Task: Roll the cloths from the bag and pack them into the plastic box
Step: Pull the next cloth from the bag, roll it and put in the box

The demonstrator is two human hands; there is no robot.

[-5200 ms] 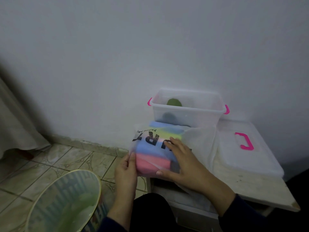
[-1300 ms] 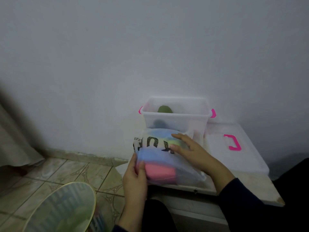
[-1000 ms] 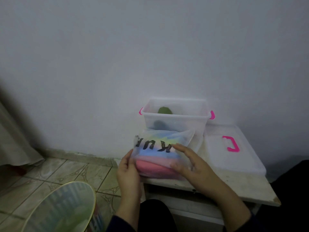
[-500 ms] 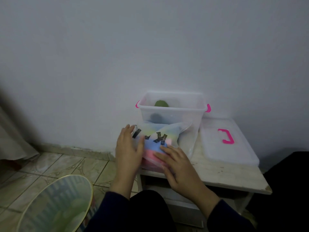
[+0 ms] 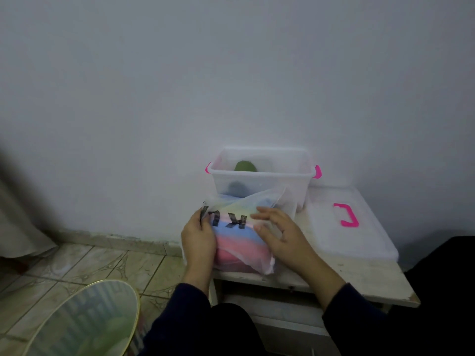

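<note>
Bag (image 5: 239, 237) lettered "KU", left hand (image 5: 198, 240) gripping its edge, right hand (image 5: 279, 235) flat on top.

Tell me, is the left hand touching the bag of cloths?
Touching. The head view shows the left hand gripping the left edge of the bag of cloths.

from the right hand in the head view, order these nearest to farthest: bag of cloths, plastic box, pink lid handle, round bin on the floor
1. bag of cloths: under the right hand
2. plastic box: just behind, by the wall
3. pink lid handle: to the right; close to call against the box
4. round bin: floor, far left
</note>
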